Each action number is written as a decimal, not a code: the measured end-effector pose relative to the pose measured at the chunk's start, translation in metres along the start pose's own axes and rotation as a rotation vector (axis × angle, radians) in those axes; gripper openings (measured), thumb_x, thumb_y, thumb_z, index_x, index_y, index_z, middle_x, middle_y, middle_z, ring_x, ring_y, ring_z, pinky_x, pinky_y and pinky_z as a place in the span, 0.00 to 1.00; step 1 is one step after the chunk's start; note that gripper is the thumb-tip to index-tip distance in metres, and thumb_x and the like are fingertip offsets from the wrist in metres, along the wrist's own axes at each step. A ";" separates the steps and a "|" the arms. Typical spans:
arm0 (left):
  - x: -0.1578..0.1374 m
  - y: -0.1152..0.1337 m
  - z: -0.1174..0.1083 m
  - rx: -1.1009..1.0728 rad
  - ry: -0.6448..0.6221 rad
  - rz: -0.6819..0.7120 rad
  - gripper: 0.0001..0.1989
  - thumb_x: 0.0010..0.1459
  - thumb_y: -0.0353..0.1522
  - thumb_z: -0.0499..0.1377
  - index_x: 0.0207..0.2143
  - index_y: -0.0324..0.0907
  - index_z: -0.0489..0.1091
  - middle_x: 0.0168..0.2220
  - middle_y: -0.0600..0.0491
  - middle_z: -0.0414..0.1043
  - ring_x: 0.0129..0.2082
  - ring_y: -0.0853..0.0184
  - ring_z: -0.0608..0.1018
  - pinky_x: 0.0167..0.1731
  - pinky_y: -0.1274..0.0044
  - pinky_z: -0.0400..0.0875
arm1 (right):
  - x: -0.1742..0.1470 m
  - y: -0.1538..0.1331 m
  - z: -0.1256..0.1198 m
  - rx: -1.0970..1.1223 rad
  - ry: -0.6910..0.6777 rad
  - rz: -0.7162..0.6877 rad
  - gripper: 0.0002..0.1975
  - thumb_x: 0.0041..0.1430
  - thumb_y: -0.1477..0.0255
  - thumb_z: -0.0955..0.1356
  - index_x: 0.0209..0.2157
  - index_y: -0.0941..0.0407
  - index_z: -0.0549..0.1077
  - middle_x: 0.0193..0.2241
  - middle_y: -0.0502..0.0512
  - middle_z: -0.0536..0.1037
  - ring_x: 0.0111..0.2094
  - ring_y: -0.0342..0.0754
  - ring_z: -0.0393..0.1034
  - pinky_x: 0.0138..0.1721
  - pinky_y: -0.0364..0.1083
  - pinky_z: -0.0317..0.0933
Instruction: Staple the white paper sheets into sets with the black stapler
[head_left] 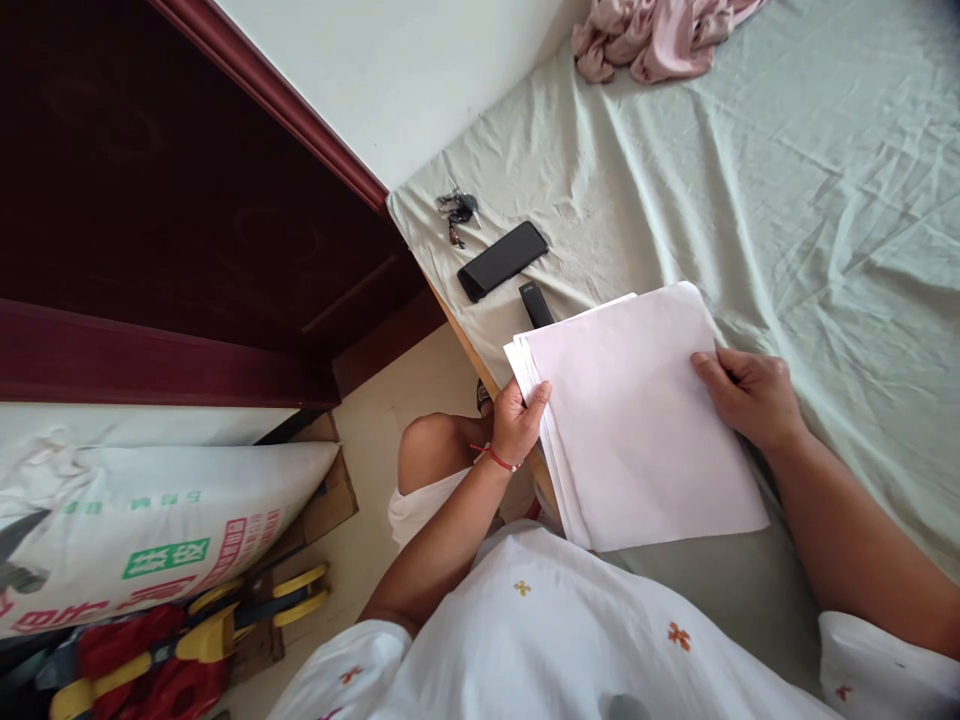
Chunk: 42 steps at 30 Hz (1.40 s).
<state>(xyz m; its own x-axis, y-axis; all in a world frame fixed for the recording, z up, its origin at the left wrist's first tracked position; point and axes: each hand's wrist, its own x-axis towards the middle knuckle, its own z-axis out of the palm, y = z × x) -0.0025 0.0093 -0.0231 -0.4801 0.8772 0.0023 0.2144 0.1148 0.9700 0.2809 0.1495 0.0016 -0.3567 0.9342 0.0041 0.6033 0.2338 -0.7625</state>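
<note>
A stack of white paper sheets (645, 430) lies across my lap and the edge of the bed, its sheets slightly fanned at the left side. My left hand (519, 420) grips the stack's left edge, thumb on top and fingers underneath. On the right edge, my right hand (750, 395) pinches the paper between thumb and curled fingers. Just beyond the stack's far left corner lies a small black device (535, 304), partly covered by the paper. A black smartphone (502, 260) rests flat past it.
A bunch of keys (461, 208) lies near the corner of the green bed sheet (840, 200). Pink cloth (667, 40) is bunched at the far side. A dark red door (187, 200) stands at left, above a printed white sack (172, 520) and a yellow-and-red object (202, 640).
</note>
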 end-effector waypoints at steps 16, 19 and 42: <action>-0.001 -0.005 0.001 -0.040 0.062 0.007 0.28 0.64 0.57 0.66 0.47 0.41 0.82 0.47 0.45 0.87 0.50 0.54 0.86 0.54 0.66 0.80 | 0.001 0.001 0.001 0.008 0.007 -0.054 0.28 0.68 0.54 0.65 0.20 0.51 0.50 0.19 0.44 0.50 0.22 0.40 0.46 0.26 0.48 0.43; 0.000 -0.003 0.001 -0.046 0.062 0.021 0.28 0.64 0.56 0.66 0.46 0.41 0.82 0.46 0.44 0.87 0.48 0.54 0.86 0.52 0.66 0.80 | 0.001 0.001 0.001 0.008 0.003 -0.026 0.28 0.68 0.54 0.65 0.20 0.51 0.50 0.18 0.44 0.50 0.22 0.40 0.46 0.26 0.48 0.43; -0.001 -0.007 0.002 -0.073 0.050 0.003 0.26 0.63 0.54 0.68 0.48 0.41 0.82 0.48 0.44 0.87 0.49 0.54 0.87 0.52 0.66 0.81 | 0.001 0.003 0.002 -0.015 -0.015 -0.043 0.26 0.67 0.57 0.65 0.20 0.51 0.50 0.18 0.45 0.51 0.22 0.42 0.47 0.27 0.48 0.44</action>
<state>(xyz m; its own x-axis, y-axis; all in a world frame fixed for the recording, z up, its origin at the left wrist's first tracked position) -0.0019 0.0079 -0.0302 -0.5218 0.8529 0.0155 0.1544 0.0765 0.9850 0.2806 0.1510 -0.0021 -0.3932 0.9190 0.0268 0.5981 0.2778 -0.7518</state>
